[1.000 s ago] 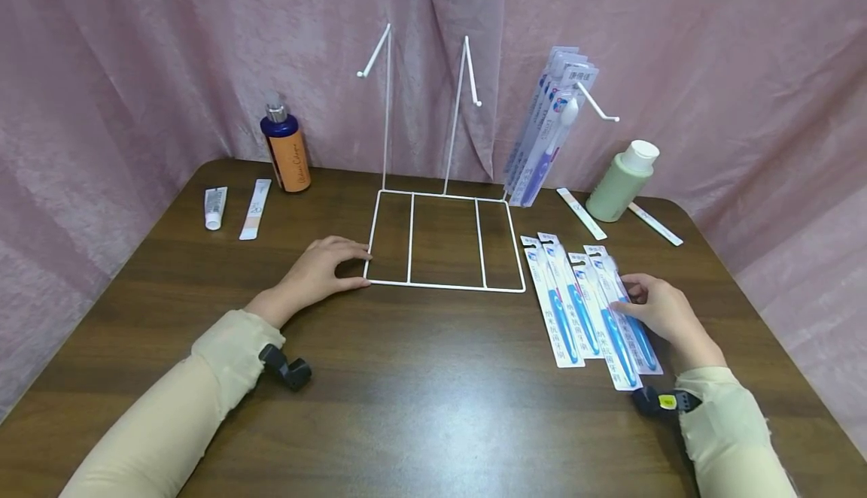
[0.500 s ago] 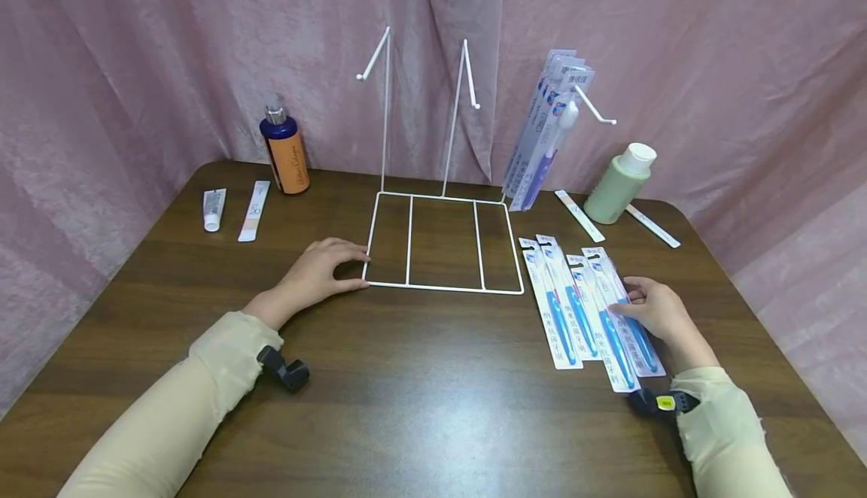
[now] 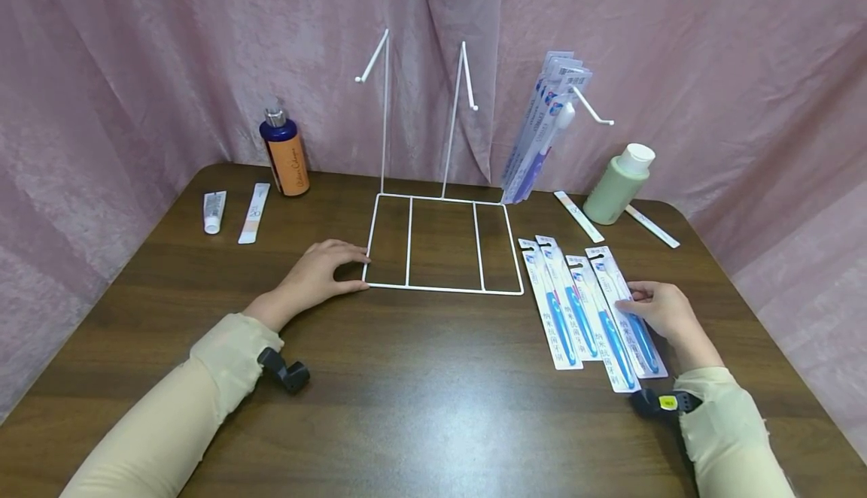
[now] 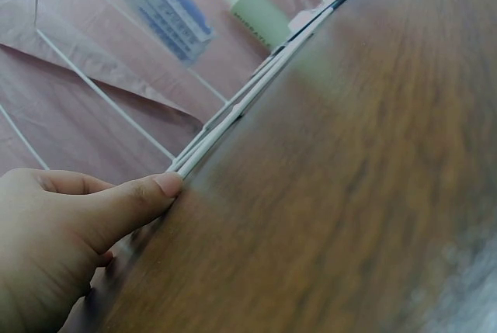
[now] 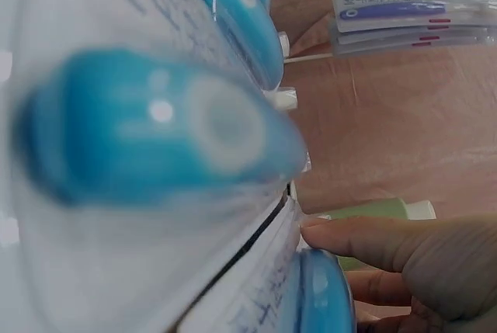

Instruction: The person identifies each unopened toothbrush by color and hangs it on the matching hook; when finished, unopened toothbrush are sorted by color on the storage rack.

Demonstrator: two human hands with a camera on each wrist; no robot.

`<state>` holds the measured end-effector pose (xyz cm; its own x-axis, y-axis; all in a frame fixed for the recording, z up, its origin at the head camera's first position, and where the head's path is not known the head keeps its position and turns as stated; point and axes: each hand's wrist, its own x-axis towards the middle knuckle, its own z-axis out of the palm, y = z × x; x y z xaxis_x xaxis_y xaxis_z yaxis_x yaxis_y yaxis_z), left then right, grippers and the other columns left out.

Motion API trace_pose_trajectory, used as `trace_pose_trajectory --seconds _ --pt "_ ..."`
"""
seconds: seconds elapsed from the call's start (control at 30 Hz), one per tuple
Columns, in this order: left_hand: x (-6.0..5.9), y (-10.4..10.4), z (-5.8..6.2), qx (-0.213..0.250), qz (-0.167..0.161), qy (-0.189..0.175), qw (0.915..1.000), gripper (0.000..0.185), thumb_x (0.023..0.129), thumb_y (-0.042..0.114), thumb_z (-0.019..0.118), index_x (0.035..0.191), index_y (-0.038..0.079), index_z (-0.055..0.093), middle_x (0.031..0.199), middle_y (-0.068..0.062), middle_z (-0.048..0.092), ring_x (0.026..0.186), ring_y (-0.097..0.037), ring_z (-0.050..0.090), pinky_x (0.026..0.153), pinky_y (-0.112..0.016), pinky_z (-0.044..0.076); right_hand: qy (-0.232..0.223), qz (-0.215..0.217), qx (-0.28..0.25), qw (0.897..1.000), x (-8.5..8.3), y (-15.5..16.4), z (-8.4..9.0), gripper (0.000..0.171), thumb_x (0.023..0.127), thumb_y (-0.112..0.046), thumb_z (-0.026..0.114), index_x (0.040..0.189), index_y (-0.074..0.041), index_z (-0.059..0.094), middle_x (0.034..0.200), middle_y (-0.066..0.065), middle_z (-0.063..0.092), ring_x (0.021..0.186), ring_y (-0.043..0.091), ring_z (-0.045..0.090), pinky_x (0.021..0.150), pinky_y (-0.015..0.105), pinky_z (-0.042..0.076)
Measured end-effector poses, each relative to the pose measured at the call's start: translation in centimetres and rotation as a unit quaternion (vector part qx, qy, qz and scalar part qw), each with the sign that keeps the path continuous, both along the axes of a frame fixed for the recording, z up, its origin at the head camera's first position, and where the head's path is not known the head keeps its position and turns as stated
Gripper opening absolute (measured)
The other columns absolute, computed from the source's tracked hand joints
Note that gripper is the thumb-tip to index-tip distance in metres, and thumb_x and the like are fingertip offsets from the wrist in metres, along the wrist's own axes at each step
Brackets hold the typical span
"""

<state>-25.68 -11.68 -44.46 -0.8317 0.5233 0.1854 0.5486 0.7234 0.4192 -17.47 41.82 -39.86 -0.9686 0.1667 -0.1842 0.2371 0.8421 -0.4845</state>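
Observation:
In the head view, my left hand [image 3: 314,280] rests at the front left corner of a white wire rack [image 3: 443,288]. The thumb and extended fingertips touch its base, seen also beside the thumb [image 4: 147,193] in the left wrist view. Several packaged blue toothbrushes [image 3: 550,306] lie fanned on the table to the right. My right hand [image 3: 664,314] pinches the right edge of the rightmost toothbrush pack [image 3: 633,317], which overlaps its neighbour. Close up in the right wrist view, a blue handle [image 5: 178,127] is blurred, and the right thumb [image 5: 349,236] touches a pack edge.
Purple toothbrush packs [image 3: 542,133] hang on the rack's right hook. Behind stand a green bottle [image 3: 618,186] and an orange-labelled blue bottle [image 3: 287,156]. A small tube [image 3: 214,212] and a narrow sachet [image 3: 254,214] lie left; two more sachets lie near the green bottle.
The rightmost toothbrush pack has come from under its neighbour to lie over it, its top end shifted left, with my right hand on its edge. My left hand stays at the rack.

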Motion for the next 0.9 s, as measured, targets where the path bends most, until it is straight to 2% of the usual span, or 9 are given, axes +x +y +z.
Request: trace_pose_trajectory --seconds 0.27,0.57,0.63,0.77,0.9 --pt "0.2 -0.1 0.1 0.001 0.000 -0.001 1.0000 0.047 0.082 0.041 0.074 0.122 0.017 0.066 0.136 -0.006 0.059 0.128 -0.030 0.048 0.107 -0.056 0.033 0.023 -0.020 0.010 0.999 0.2 0.1 0.6 0.052 0.089 -0.020 0.067 0.128 0.011 0.051 0.106 0.027 0.061 0.084 0.026 0.059 0.065 0.026 0.045" --pt "0.1 0.1 0.2 -0.001 -0.005 0.005 1.0000 0.047 0.081 0.041 0.075 0.121 0.017 0.067 0.135 -0.006 0.060 0.127 -0.030 0.049 0.107 -0.056 0.033 0.100 -0.023 0.027 0.994 0.9 0.4 2.3 0.051 0.089 -0.022 0.068 0.127 0.009 0.052 0.105 0.026 0.061 0.084 0.024 0.058 0.058 0.018 0.044" --pt "0.1 0.2 0.1 -0.002 -0.005 0.004 1.0000 0.047 0.082 0.041 0.074 0.121 0.017 0.067 0.135 -0.006 0.060 0.127 -0.029 0.049 0.108 -0.055 0.033 0.117 -0.030 0.029 0.992 1.1 0.4 3.0 0.052 0.090 -0.023 0.067 0.128 0.008 0.051 0.106 0.026 0.060 0.081 0.017 0.057 0.056 0.017 0.044" --pt "0.2 0.2 0.1 0.000 -0.004 0.006 1.0000 0.047 0.082 0.041 0.074 0.121 0.017 0.067 0.135 -0.006 0.060 0.127 -0.030 0.049 0.108 -0.055 0.032 0.158 -0.037 0.024 0.987 1.5 0.1 4.5 0.052 0.090 -0.024 0.067 0.130 0.006 0.051 0.105 0.022 0.061 0.071 -0.005 0.048 0.053 0.014 0.043" --pt "0.3 0.1 0.2 0.000 -0.002 0.006 1.0000 0.047 0.082 0.041 0.074 0.121 0.016 0.067 0.135 -0.007 0.060 0.127 -0.030 0.049 0.108 -0.055 0.033 0.208 -0.033 0.006 0.978 1.8 -0.5 6.3 0.050 0.089 -0.021 0.068 0.129 0.005 0.052 0.092 0.001 0.060 0.066 -0.016 0.043 0.053 0.010 0.042"
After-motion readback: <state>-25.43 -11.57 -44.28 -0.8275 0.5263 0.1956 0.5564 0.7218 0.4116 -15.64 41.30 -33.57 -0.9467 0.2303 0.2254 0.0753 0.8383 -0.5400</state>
